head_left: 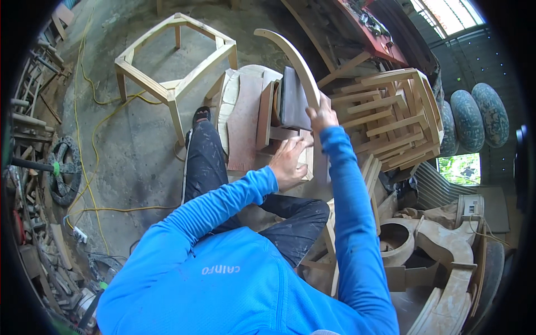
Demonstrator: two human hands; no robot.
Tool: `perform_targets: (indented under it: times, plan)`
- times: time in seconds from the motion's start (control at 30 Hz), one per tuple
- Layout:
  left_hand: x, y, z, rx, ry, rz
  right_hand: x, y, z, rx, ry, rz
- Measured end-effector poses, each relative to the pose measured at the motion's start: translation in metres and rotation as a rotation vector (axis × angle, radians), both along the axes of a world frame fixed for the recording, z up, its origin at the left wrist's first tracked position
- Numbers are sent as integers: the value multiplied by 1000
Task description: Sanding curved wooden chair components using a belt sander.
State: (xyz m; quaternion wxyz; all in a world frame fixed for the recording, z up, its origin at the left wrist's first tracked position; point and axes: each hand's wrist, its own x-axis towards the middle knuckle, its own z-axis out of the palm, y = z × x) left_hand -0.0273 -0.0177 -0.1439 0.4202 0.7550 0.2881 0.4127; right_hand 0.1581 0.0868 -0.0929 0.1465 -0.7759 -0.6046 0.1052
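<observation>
A long curved wooden piece (pixel 294 54) stands slanted in front of me, its tip reaching up and to the left. My right hand (pixel 322 114) is closed around its lower part. Just left of it, my left hand (pixel 288 163) is held palm down with fingers bent but apart and thumb out, near the wood. Its fingertips are slightly blurred, and I cannot tell whether they touch the piece. A dark grey flat panel (pixel 294 99) stands beside the curved piece. Further left are an upright brown board (pixel 266 114) and a wavy-edged brown sheet (pixel 244 120).
A six-sided wooden frame (pixel 198 72) stands at the far left on the concrete floor (pixel 148 192). Slatted wooden frames (pixel 391 114) are stacked at the right. Yellow cable (pixel 94 151) runs across the floor. Scrap wood lines the left; curved wooden parts (pixel 441 240) lie lower right.
</observation>
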Motion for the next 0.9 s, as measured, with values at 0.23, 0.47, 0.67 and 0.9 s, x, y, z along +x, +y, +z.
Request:
perform_targets:
  times: [0.23, 0.47, 0.67, 0.9]
  plan:
    - [-13, -8, 6, -335, -123, -104, -16, -2, -14, 93, -71, -29]
    - [9, -17, 18, -1013, -326, -192, -21, -298, 9, 136, 238, -94]
    - [47, -9, 41, -1397, -665, -313, -42, -508, 56, 162, 36, -167]
    - [71, -11, 60, -1579, -811, -297, -6, -626, -10, 131, -264, -465]
